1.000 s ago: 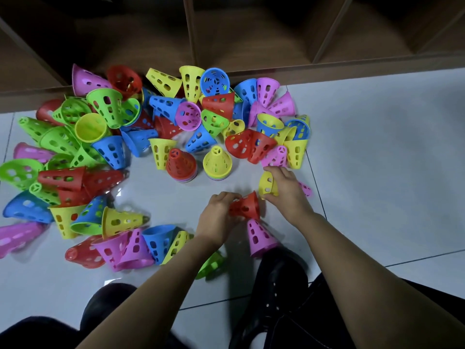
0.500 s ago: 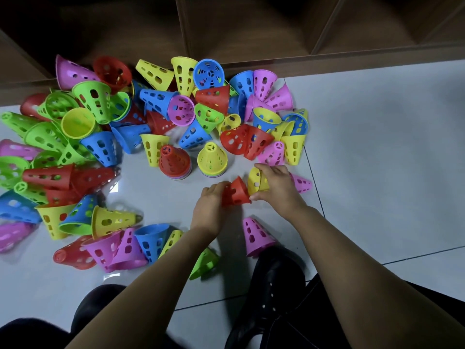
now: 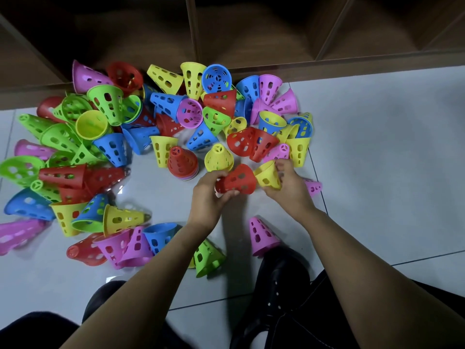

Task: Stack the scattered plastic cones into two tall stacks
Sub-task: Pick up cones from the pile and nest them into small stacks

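Broadly, a pale glossy tiled floor (image 3: 377, 147) runs up to a dark wooden shelf unit (image 3: 251, 34). A heap of scattered cones (image 3: 100, 137) in green, blue, red, yellow and pink crowds the floor's left and far side, lying every way and overlapping. A black shoe (image 3: 276, 285) sits at the near edge, with an upright pink cone (image 3: 261, 235) just beside it and a tipped green cone (image 3: 207, 258) by the left forearm.

Two short stacks stand tip-up just beyond the hands, side by side: a red-topped stack (image 3: 181, 159) and a yellow-topped stack (image 3: 218, 157). The left hand (image 3: 208, 197) grips a red cone (image 3: 239, 180) by its narrow end, long axis lying across, wide mouth to the right. The right hand (image 3: 289, 187) pinches a yellow cone (image 3: 268, 176), its rim turned toward the red one. All are thin moulded plastic, tapered and pierced with oval holes.
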